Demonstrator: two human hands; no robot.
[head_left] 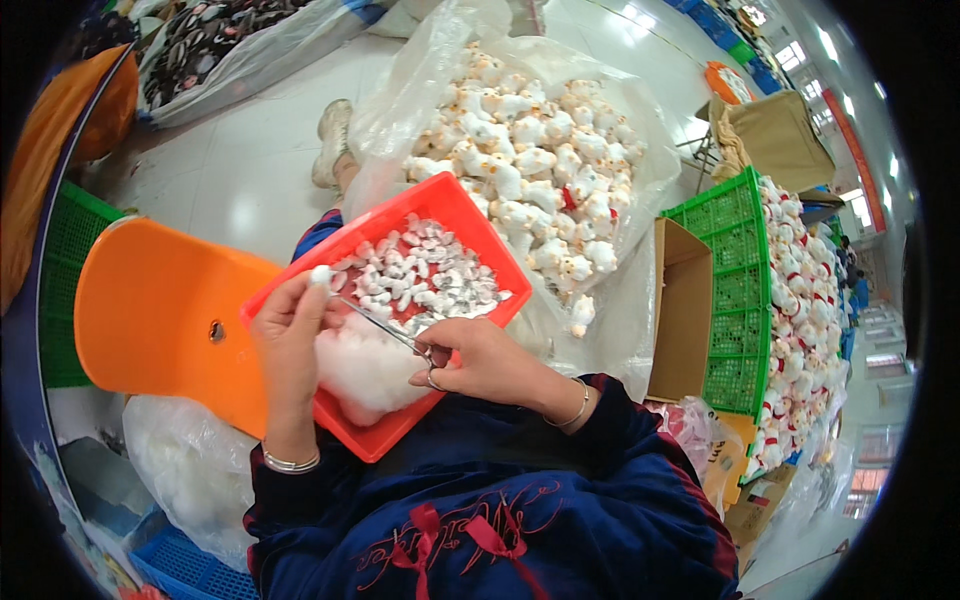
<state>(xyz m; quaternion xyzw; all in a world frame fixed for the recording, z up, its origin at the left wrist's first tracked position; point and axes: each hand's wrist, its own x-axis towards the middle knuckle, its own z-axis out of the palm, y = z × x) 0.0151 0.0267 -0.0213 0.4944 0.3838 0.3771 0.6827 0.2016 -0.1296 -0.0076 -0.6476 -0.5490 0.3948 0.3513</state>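
My left hand [290,325] pinches a small white plush piece [321,274] between thumb and fingers, above the left side of a red tray [395,437]. In my right hand [485,362] is a pair of metal forceps [385,325], with fingers at its ring handles. The thin tips point toward my left hand; whether they grip anything is too small to tell. Below my hands, the tray rests on my lap. A fluffy wad of white stuffing [365,370] fills its near part, and many small white-and-grey pieces [425,265] lie loose in the rest.
Beyond the tray, a large clear plastic bag [625,110] holds a heap of white plush toys [545,150]. An orange chair [165,300] stands at left, above a bag of stuffing [190,460]. To the right are a cardboard box [682,310] and a green crate [735,300] beside more plush toys.
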